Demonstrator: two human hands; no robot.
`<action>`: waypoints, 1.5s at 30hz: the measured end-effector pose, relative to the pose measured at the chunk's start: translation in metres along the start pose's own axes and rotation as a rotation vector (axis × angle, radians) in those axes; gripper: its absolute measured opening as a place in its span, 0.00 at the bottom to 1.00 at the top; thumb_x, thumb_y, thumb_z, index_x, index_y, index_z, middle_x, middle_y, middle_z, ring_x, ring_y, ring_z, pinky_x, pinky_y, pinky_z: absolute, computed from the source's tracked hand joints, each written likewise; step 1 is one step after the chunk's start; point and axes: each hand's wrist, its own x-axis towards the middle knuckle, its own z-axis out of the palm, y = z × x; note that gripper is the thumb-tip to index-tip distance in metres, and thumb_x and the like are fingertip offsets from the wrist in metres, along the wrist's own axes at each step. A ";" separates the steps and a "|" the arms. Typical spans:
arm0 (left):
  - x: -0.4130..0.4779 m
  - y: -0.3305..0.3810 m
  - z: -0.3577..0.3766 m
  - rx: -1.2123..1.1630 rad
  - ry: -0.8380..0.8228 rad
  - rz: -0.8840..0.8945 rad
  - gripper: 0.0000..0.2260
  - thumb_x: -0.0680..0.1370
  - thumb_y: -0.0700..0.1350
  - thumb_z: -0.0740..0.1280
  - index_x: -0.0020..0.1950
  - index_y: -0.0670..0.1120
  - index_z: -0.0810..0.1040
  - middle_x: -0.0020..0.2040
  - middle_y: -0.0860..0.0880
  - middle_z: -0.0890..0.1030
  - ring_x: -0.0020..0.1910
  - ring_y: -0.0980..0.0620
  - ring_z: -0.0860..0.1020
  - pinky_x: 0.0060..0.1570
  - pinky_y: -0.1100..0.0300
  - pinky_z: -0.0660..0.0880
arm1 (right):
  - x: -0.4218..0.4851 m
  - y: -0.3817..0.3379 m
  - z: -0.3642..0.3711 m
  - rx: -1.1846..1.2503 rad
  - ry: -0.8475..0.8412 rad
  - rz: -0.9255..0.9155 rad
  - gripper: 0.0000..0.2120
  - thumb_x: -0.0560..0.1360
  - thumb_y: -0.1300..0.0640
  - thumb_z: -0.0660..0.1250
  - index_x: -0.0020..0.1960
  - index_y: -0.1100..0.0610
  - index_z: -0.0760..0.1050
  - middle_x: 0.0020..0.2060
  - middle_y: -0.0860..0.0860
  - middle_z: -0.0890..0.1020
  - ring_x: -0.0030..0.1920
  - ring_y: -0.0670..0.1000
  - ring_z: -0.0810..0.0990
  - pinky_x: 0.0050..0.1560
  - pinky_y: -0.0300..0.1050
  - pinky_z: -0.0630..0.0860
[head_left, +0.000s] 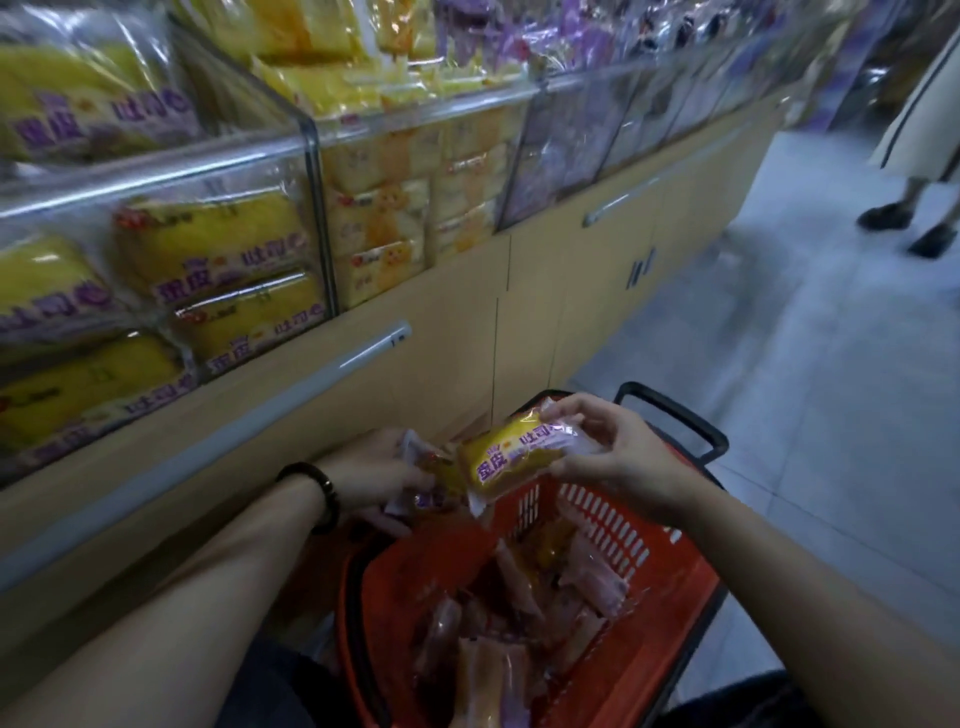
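There's just the one view, worn on the person's head, facing forward and tipped steeply down. Both forearms run up from the bottom edge to the left hand (374, 467) and right hand (618, 452), close under the lens above the red basket (613, 525). The wide angle bends the shelf bins (311, 156) along the left, and the aisle stretches away top right, seemingly well beyond sharp focus.
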 end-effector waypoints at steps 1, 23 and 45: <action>-0.001 0.001 0.002 -0.063 0.007 0.015 0.13 0.80 0.36 0.71 0.63 0.47 0.79 0.53 0.43 0.84 0.51 0.41 0.85 0.51 0.34 0.83 | 0.001 0.000 0.002 0.066 0.010 0.007 0.22 0.69 0.62 0.81 0.61 0.59 0.79 0.60 0.63 0.82 0.57 0.66 0.85 0.60 0.65 0.82; -0.095 0.025 -0.007 -0.136 0.190 0.334 0.24 0.68 0.57 0.82 0.60 0.51 0.81 0.54 0.50 0.88 0.54 0.48 0.86 0.62 0.40 0.80 | -0.036 -0.072 0.010 0.202 0.221 0.003 0.16 0.72 0.60 0.76 0.58 0.63 0.82 0.49 0.65 0.87 0.50 0.70 0.86 0.61 0.75 0.77; -0.341 0.128 -0.240 0.257 0.814 0.554 0.14 0.70 0.41 0.82 0.52 0.52 0.84 0.47 0.51 0.88 0.46 0.51 0.87 0.44 0.54 0.84 | -0.001 -0.288 0.103 0.272 0.022 -0.486 0.22 0.66 0.68 0.74 0.59 0.65 0.77 0.48 0.64 0.86 0.49 0.64 0.88 0.41 0.51 0.86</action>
